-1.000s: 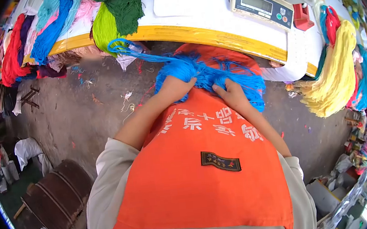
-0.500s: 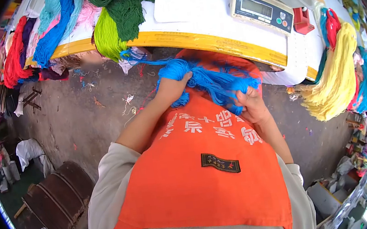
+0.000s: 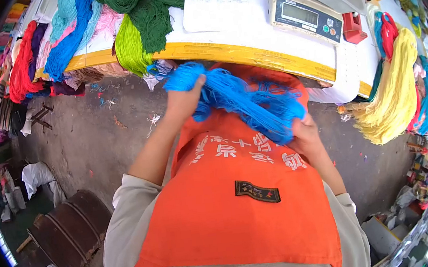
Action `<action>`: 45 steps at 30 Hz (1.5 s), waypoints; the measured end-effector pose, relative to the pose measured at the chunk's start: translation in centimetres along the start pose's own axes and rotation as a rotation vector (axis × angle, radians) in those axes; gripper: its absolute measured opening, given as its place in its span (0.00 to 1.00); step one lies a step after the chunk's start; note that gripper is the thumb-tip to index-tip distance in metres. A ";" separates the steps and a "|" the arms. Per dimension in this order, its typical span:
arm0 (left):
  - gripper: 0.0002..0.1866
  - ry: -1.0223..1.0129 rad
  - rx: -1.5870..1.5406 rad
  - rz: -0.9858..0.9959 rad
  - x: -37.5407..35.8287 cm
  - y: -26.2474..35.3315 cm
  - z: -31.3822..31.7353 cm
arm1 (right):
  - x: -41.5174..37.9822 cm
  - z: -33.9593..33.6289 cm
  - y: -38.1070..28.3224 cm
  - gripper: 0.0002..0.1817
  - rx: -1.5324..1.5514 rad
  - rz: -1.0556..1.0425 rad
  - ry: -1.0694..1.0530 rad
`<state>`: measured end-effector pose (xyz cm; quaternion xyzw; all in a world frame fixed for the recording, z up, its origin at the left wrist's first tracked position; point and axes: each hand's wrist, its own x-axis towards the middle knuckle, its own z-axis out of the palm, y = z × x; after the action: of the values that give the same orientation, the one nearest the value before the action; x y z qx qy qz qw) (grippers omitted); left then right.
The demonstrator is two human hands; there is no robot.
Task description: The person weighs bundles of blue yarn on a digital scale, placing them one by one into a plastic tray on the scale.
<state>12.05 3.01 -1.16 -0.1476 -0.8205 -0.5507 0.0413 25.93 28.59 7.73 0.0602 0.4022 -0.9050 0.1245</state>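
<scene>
A bright blue skein of yarn (image 3: 244, 99) stretches between my two hands, in front of the orange apron (image 3: 231, 194). My left hand (image 3: 187, 98) is closed around its left end, with the thumb on top and most fingers hidden under the strands. At the lower right end, my right hand (image 3: 303, 132) grips the loop; its fingers are partly blurred. The strands hang slightly loose in the middle, just short of the table's yellow edge (image 3: 205, 52).
On the table lie dark green yarn (image 3: 147, 15), lime green yarn (image 3: 132, 45), a printed sheet (image 3: 216, 3) and a digital scale (image 3: 306, 14). Pale yellow yarn (image 3: 390, 94) hangs over the right edge. A brown drum (image 3: 73, 231) lies on the floor at left.
My left hand has moved left and my right hand right and slightly down. The bunched blue skein is now spread longer between them.
</scene>
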 end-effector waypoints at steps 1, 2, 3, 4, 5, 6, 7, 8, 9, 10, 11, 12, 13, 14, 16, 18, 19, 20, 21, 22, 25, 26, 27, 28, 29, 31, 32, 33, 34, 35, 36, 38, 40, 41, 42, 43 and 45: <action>0.10 0.065 0.012 -0.020 0.3 -0.5 -0.6 | -0.8 -2.2 -0.2 0.35 -0.009 -0.034 -0.088; 0.10 0.130 0.022 -0.039 0.5 -0.9 -1.2 | -1.6 -4.7 0.0 0.34 0.042 -0.073 -0.090; 0.09 0.148 -0.026 -0.124 0.8 -0.6 -2.0 | -2.3 -6.5 -0.1 0.33 0.092 -0.112 -0.092; 0.09 0.131 -0.023 -0.181 1.0 -1.5 -3.2 | -3.0 -7.0 -0.9 0.27 0.062 -0.154 0.040; 0.08 0.115 -0.019 -0.237 1.2 -2.6 -4.8 | -3.6 -7.6 -2.0 0.25 0.022 -0.198 0.091; 0.09 0.073 -0.104 -0.402 1.1 -2.1 -6.7 | -4.3 -8.3 -3.5 0.23 -0.039 -0.238 0.143; 0.10 0.183 0.031 -0.307 1.2 -1.7 -7.9 | -5.1 -9.0 -5.0 0.21 -0.101 -0.274 0.198; 0.12 0.225 0.078 -0.290 1.4 -1.1 -9.8 | -6.3 -9.8 -6.6 0.20 -0.185 -0.303 0.256; 0.13 0.256 0.115 -0.298 1.8 -1.2 -12.0 | -7.3 -10.6 -7.8 0.20 -0.371 -0.362 0.393; 0.13 0.252 0.185 -0.308 2.2 -2.2 -14.6 | -8.7 -12.3 -9.3 0.19 -0.374 -0.355 0.520; 0.12 0.306 0.182 -0.304 2.6 -2.1 -16.2 | -8.4 -11.7 -9.9 0.17 -0.360 -0.471 0.731; 0.13 0.324 0.318 -0.143 3.0 -2.7 -18.1 | -9.9 -13.4 -11.3 0.15 -0.392 -0.445 0.741; 0.13 0.351 0.414 -0.109 3.3 -2.9 -20.2 | -11.1 -15.9 -12.3 0.15 -0.420 -0.492 0.850; 0.14 0.378 0.509 -0.073 3.7 -3.0 -22.1 | -11.9 -17.2 -13.1 0.16 -0.419 -0.511 1.016; 0.15 0.581 0.201 -0.418 4.0 -3.3 -25.8 | -14.7 -20.3 -14.9 0.16 -0.431 -0.527 1.194; 0.15 0.623 0.039 -0.341 3.9 -3.6 -28.8 | -18.1 -23.9 -16.0 0.17 -0.509 -0.530 1.241; 0.14 0.635 0.066 -0.369 3.8 -4.8 -31.0 | -19.4 -26.3 -16.5 0.16 -0.556 -0.558 1.253; 0.15 0.653 0.146 -0.396 3.9 -4.6 -31.8 | -19.5 -26.5 -16.7 0.16 -0.604 -0.585 1.267; 0.16 0.669 0.226 -0.424 4.0 -4.4 -32.6 | -20.4 -26.3 -17.0 0.16 -0.775 -0.486 1.329; 0.20 0.650 0.490 -0.381 4.1 -5.6 -34.6 | -20.8 -26.7 -17.2 0.16 -0.775 -0.484 1.330; 0.24 0.610 1.003 -0.352 5.0 -6.3 -38.2 | -22.2 -29.7 -19.0 0.20 -0.948 -0.473 1.570; 0.24 0.615 1.000 -0.351 5.0 -6.9 -39.3 | -22.4 -30.4 -19.3 0.20 -0.948 -0.479 1.567; 0.24 0.625 1.099 -0.340 4.8 -7.6 -40.3 | -22.5 -31.3 -19.4 0.22 -1.243 -0.418 1.630; 0.23 0.633 1.197 -0.325 4.8 -8.6 -41.5 | -22.7 -31.7 -19.5 0.24 -1.542 -0.346 1.678; 0.24 0.645 1.203 -0.299 4.7 -10.2 -43.3 | -22.6 -31.6 -19.6 0.24 -1.538 -0.349 1.685; 0.24 0.684 1.204 -0.320 4.7 -11.2 -45.1 | -22.8 -31.8 -19.7 0.26 -1.732 -0.277 1.758; 0.24 0.710 1.197 -0.367 4.7 -10.8 -45.2 | -23.1 -32.0 -20.1 0.26 -1.792 -0.198 1.834; 0.24 0.708 1.194 -0.368 4.9 -10.5 -45.2 | -23.5 -32.1 -20.4 0.26 -1.794 -0.198 1.836; 0.24 0.724 1.208 -0.380 4.8 -10.6 -45.6 | -23.8 -32.3 -20.8 0.27 -1.807 -0.161 1.867; 0.24 0.740 1.223 -0.393 4.6 -10.7 -45.9 | -24.0 -32.5 -21.2 0.29 -1.820 -0.123 1.896; 0.24 0.746 1.264 -0.377 4.6 -10.9 -46.1 | -24.0 -32.7 -21.7 0.29 -1.823 -0.126 1.892; 0.26 0.781 1.258 -0.231 4.9 -11.9 -46.5 | -24.3 -33.5 -22.6 0.33 -1.857 0.022 1.962; 0.27 0.809 1.245 -0.083 5.1 -12.1 -46.7 | -24.9 -34.2 -23.5 0.34 -1.856 0.016 2.005; 0.29 0.820 1.266 -0.213 5.3 -11.8 -46.9 | -25.4 -34.5 -24.1 0.35 -1.856 0.010 2.048; 0.32 0.829 1.284 -0.346 5.3 -11.6 -46.9 | -26.1 -34.5 -25.0 0.35 -1.836 0.087 2.116; 0.36 0.732 1.310 -0.761 5.5 -13.7 -50.4 | -27.7 -35.1 -26.1 0.35 -1.814 0.165 2.180; 0.38 0.731 1.394 -0.743 3.3 -12.9 -52.6 | -32.4 -35.3 -27.5 0.34 -1.762 0.216 2.254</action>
<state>0.23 -49.02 8.56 0.3748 -0.9010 0.0868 0.2007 49.85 78.31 10.49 0.6669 0.6976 0.1780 -0.1921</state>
